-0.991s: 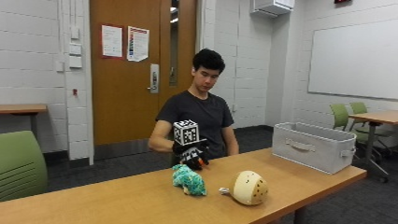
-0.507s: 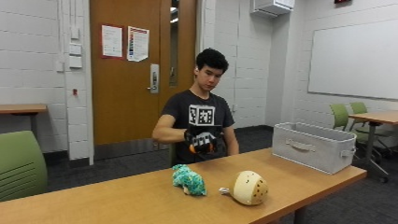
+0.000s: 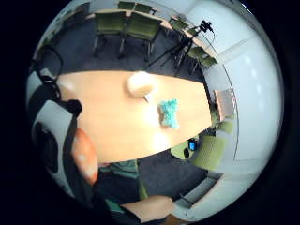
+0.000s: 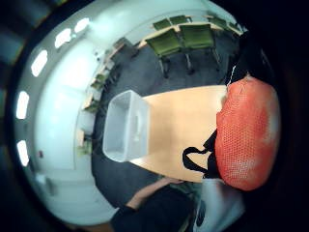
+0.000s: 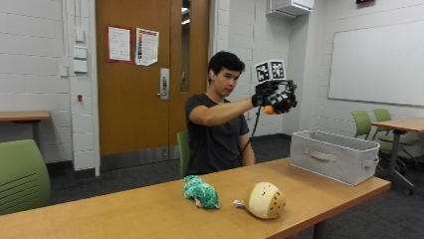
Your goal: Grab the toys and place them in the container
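Outside view shows the right hand point(image 5: 275, 98) raised high above the table point(image 5: 132, 211), fingers gripping an orange toy point(image 5: 269, 110). On the table lie a teal toy point(image 5: 201, 192) and a cream toy point(image 5: 265, 200), with the grey container point(image 5: 334, 156) at its end.

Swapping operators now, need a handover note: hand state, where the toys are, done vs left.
Right hand: raised above the table, grips an orange toy.
Grey fabric bin: on the table's end; its inside looks empty in the thumb side palm view.
Teal plush toy and cream round plush toy: lying side by side on the table.
Done: orange toy picked up.
Left: drop it in the bin, then both plush toys.
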A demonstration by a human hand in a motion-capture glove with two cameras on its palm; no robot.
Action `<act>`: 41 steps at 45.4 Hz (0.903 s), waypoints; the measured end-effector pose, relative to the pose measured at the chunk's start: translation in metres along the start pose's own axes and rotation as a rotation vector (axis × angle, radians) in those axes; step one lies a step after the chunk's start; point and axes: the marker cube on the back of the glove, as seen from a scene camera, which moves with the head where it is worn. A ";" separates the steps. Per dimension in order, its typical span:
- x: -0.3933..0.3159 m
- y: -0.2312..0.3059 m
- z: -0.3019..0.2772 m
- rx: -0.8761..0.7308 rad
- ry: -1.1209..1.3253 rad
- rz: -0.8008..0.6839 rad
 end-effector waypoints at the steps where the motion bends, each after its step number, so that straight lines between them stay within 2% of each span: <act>1: -0.013 -0.004 -0.003 0.001 -0.002 -0.016; 11: -0.164 -0.029 -0.015 -0.004 -0.043 -0.147; 20: -0.277 -0.026 -0.009 -0.050 -0.109 -0.268; 24: -0.271 -0.049 0.004 -0.065 -0.160 -0.369; 30: -0.261 -0.074 0.035 -0.050 -0.016 -0.434; 35: -0.294 -0.070 0.044 -0.081 -0.111 -0.287; 38: -0.299 -0.066 0.052 -0.127 -0.097 -0.302; 41: -0.298 -0.062 0.065 -0.247 -0.075 -0.325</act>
